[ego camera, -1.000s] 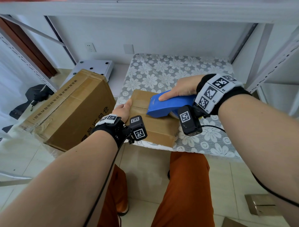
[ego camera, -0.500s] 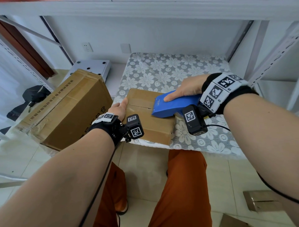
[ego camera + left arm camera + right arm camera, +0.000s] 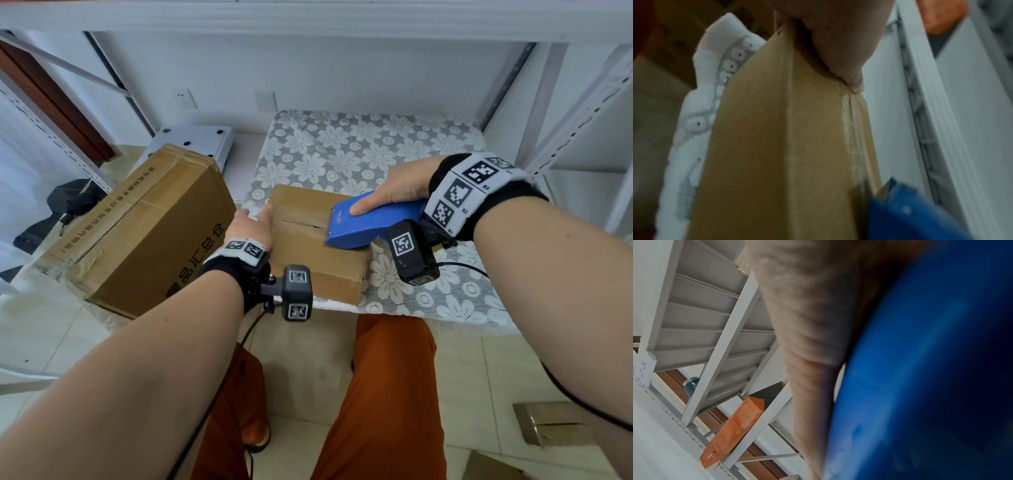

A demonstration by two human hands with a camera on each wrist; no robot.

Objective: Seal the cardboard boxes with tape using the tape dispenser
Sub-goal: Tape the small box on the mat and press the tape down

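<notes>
- We're on the small cardboard box (image 3: 310,246), sitting at the near left corner of the floral lace cloth (image 3: 363,150), its top seam running left to right between the two flaps.
- Over in the left wrist view, a strip of clear tape shows along that seam from the left edge; whether it's fully pressed down we cannot tell.
- The blue tape dispenser (image 3: 368,221) rests nose-down on the right half of the box top, right over the seam.
- Our right hand (image 3: 394,192) is wrapped around the dispenser, one finger laid flat along its top.
- Our left hand (image 3: 251,228) clamps the box's left edge, thumb on top at the seam end, bracing it.
- So we judge this as mid-stroke: tape being laid along the seam.
- Next move calls for a steady pull to the right edge and over it, pressure kept down, then a tilt to cut.
- Left hand should hold firm so the light box doesn't slide.
- Beside us on the left, the large cardboard box (image 3: 144,226) waits, tilted.
</notes>
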